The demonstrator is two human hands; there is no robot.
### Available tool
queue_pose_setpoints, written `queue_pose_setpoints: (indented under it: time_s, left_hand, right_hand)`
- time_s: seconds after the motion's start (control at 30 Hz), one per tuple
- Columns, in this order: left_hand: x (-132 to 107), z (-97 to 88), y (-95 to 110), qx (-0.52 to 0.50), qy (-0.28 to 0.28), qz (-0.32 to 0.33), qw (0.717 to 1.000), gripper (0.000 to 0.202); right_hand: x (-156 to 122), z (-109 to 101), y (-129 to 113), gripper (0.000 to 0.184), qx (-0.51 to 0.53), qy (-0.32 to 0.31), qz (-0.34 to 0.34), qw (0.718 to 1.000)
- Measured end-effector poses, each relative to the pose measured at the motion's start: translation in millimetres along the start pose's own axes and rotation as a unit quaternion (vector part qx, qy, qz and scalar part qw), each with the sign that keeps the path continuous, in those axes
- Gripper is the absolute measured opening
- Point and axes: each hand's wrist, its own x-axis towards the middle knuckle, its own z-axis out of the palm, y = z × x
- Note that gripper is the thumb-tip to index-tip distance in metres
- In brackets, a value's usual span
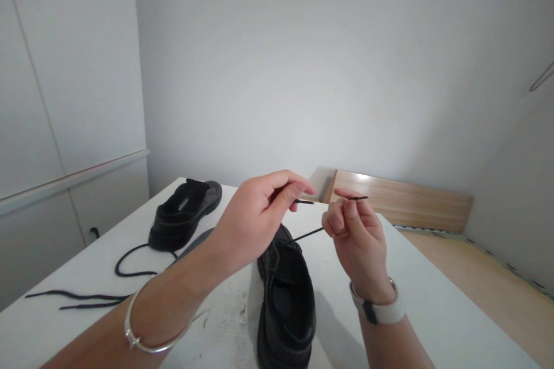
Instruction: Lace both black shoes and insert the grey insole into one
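Black lace-up shoe (286,305) stands upright on the white table (424,311), heel nearest the viewer, below and between the two hands. The left hand (253,213) closes thumb and fingers on one lace tip (307,202), whose run is hidden behind it; the right hand (361,242) pinches a second tip (360,198), apparently of the strand (308,234) stretched from the shoe. Another black shoe (182,216) stands farther left, beyond loose lace ends (86,298).

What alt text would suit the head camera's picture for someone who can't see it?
A person's left hand and right hand each hold a black lace end near a black shoe on a white table. Another shoe stands farther back to the left, with loose lace near it.
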Motion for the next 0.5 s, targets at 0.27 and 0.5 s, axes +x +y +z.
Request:
queue_pose_setpoints:
  time_s: [0.27, 0.5]
  left_hand:
    - [-28.4, -55.3, -44.6, 0.149, -0.071, -0.045, 0.985, 0.032]
    - [-43.9, -76.8, -105.4, 0.053, -0.006, -0.153, 0.987, 0.041]
  right_hand:
    - [-13.6, -36.5, 3.9, 0.020, 0.070, 0.086, 0.063, 0.992]
    - [-21.7, -78.6, 12.8, 0.026, 0.023, 0.102, 0.103, 0.989]
